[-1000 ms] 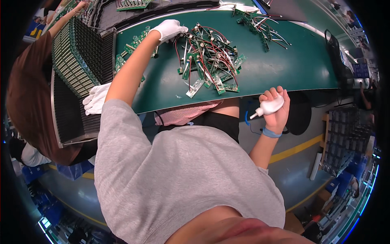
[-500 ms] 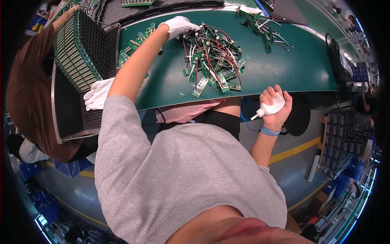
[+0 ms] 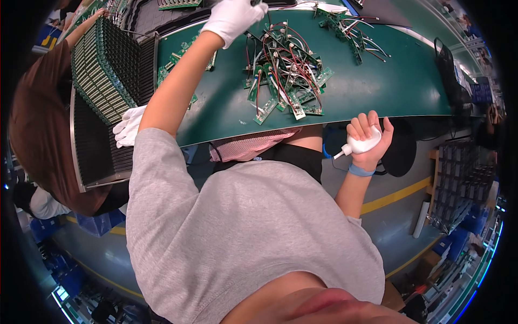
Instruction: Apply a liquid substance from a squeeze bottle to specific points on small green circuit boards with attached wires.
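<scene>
My left hand (image 3: 233, 20), in a white glove, is raised at the top edge of the view, above the far side of the green table. Its fingers are pinched together; a small dark bit shows at their tips, too cut off to name. Just right of it lies a pile of green circuit boards (image 3: 264, 112) with red, black and white wires. My bare right hand (image 3: 372, 141) is wrapped round a white squeeze bottle (image 3: 365, 143) in front of the table edge. The bottle's thin nozzle points down and left. A blue band circles my right wrist.
More wired boards (image 3: 353, 40) lie at the back right of the green table (image 3: 377, 86). On the left, a black rack (image 3: 97, 146) holds rows of boards; a co-worker in brown (image 3: 40, 119) is beside it. A white glove (image 3: 128, 127) overlaps the rack. A black tray (image 3: 156, 19) sits behind.
My left hand has risen from the pile's far left edge and moved up toward the top of the view. My right hand and the bottle have barely moved.
</scene>
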A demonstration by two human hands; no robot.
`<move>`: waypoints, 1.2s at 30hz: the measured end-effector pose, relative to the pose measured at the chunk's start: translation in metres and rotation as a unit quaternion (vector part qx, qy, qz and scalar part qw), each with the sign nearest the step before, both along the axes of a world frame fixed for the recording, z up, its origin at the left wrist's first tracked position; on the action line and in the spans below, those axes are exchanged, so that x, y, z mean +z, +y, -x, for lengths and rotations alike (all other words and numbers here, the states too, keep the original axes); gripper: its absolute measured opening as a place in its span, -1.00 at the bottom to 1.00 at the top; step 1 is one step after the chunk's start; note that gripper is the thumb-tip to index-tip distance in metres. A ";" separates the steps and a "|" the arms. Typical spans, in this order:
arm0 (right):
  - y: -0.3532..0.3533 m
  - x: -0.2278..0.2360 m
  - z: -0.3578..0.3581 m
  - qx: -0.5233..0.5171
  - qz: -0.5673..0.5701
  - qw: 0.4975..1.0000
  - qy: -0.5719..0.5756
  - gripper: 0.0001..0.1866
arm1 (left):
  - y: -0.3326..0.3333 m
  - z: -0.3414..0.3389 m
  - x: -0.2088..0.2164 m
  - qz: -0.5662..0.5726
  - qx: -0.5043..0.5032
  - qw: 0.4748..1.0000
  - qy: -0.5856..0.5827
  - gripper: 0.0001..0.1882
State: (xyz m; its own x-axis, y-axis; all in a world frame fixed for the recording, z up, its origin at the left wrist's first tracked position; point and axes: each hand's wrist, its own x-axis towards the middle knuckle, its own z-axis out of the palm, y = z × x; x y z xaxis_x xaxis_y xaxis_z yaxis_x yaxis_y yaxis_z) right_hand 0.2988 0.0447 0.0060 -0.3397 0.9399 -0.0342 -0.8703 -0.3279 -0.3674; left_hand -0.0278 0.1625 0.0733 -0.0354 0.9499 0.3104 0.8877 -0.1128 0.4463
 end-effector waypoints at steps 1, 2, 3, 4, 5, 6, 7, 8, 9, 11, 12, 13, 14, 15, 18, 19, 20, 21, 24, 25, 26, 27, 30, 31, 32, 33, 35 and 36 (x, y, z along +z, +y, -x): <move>0.000 -0.001 0.000 -0.001 0.001 1.000 0.001 -0.64 | -0.009 -0.005 0.019 -0.034 -0.025 0.999 -0.009 -0.67; 0.001 0.000 0.001 0.007 -0.027 1.000 0.001 -0.63 | -0.011 -0.001 0.022 -0.070 -0.055 0.994 -0.068 -0.61; 0.002 0.000 0.001 0.014 -0.056 0.998 0.000 -0.63 | -0.013 0.000 0.022 -0.132 -0.048 0.987 -0.081 -0.61; 0.002 0.001 0.002 0.015 -0.056 0.998 0.001 -0.63 | -0.014 0.002 0.022 -0.193 -0.041 0.976 -0.093 -0.59; 0.002 0.002 0.004 0.015 -0.071 0.997 0.002 -0.62 | -0.015 0.003 0.029 -0.070 -0.077 0.949 -0.296 -0.59; 0.001 0.001 0.004 0.014 -0.084 0.996 0.002 -0.61 | -0.022 -0.001 0.039 -0.108 -0.061 0.950 -0.286 -0.60; 0.002 0.001 0.003 0.012 -0.082 0.997 0.002 -0.61 | -0.032 -0.008 0.050 -0.146 -0.045 0.949 -0.275 -0.60; 0.004 0.002 0.003 0.007 -0.096 0.995 0.007 -0.61 | -0.040 -0.012 0.056 -0.178 -0.043 0.931 -0.316 -0.59; 0.007 0.004 0.002 0.003 -0.109 0.994 0.011 -0.60 | -0.043 -0.012 0.056 -0.152 -0.046 0.912 -0.379 -0.60; 0.015 0.017 -0.004 -0.006 -0.140 0.990 0.018 -0.62 | -0.056 -0.017 0.056 -0.085 -0.064 0.864 -0.492 -0.61; 0.018 0.027 -0.011 -0.021 -0.163 0.986 0.017 -0.63 | -0.066 -0.024 0.058 -0.033 -0.082 0.854 -0.513 -0.61; 0.019 0.038 -0.020 -0.044 -0.191 0.981 0.011 -0.64 | -0.074 -0.031 0.059 0.020 -0.100 0.841 -0.532 -0.62; 0.023 0.049 -0.025 -0.057 -0.217 0.974 0.006 -0.64 | -0.081 -0.035 0.049 0.016 -0.150 0.797 -0.585 -0.68; 0.026 0.062 -0.027 -0.070 -0.246 0.967 0.000 -0.65 | -0.094 -0.039 0.037 0.043 -0.049 0.820 -0.568 -0.58; 0.035 0.094 -0.024 -0.078 -0.343 0.936 -0.035 -0.68 | -0.116 -0.058 0.030 0.189 -0.169 0.764 -0.594 -0.56; 0.037 0.101 -0.023 -0.055 -0.368 0.927 -0.050 -0.69 | -0.118 -0.058 0.024 0.276 -0.171 0.741 -0.587 -0.56; 0.039 0.108 -0.016 -0.034 -0.387 0.920 -0.055 -0.68 | -0.122 -0.064 0.023 0.288 -0.175 0.744 -0.578 -0.57; 0.040 0.113 -0.004 -0.010 -0.403 0.913 -0.059 -0.68 | -0.128 -0.071 0.023 0.300 -0.155 0.717 -0.610 -0.62; 0.042 0.116 0.022 0.035 -0.405 0.910 -0.084 -0.73 | -0.130 -0.072 0.003 0.356 -0.167 0.653 -0.647 -0.70; 0.044 0.116 0.027 0.058 -0.425 0.898 -0.099 -0.72 | -0.123 -0.068 -0.015 0.119 -0.318 0.831 -0.439 -0.68; 0.044 0.116 0.035 0.062 -0.431 0.894 -0.103 -0.72 | -0.116 -0.067 -0.024 -0.135 -0.423 0.881 -0.164 -0.66; 0.044 0.114 0.040 0.066 -0.437 0.891 -0.106 -0.72 | -0.119 -0.065 -0.030 -0.080 -0.420 0.882 -0.200 -0.64; 0.057 0.095 0.042 0.085 -0.447 0.885 -0.102 -0.70 | -0.122 -0.062 -0.039 -0.057 -0.412 0.881 -0.226 -0.66; 0.058 0.091 0.043 0.093 -0.457 0.879 -0.099 -0.69 | -0.123 -0.061 -0.042 -0.045 -0.407 0.880 -0.242 -0.65; 0.045 0.081 0.051 -0.037 -0.396 0.913 -0.091 -0.69 | -0.126 -0.061 -0.043 -0.014 -0.390 0.880 -0.270 -0.63; 0.047 0.079 0.051 -0.037 -0.392 0.914 -0.092 -0.69 | -0.125 -0.062 -0.045 -0.011 -0.389 0.880 -0.273 -0.63; 0.052 0.077 0.052 0.002 -0.366 0.929 -0.054 -0.71 | -0.122 -0.062 -0.046 -0.094 -0.397 0.880 -0.242 -0.66; 0.055 0.077 0.052 0.022 -0.354 0.934 -0.034 -0.72 | -0.124 -0.062 -0.043 -0.094 -0.396 0.880 -0.243 -0.66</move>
State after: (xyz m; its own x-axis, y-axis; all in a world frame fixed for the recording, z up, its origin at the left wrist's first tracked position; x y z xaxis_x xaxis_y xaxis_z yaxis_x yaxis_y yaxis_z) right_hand 0.2466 0.0996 0.0827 -0.3981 0.7208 0.5674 -0.8281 -0.0163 -0.5603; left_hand 0.0341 0.0383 0.0303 0.4430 0.6693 0.5965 0.2054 -0.7234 0.6591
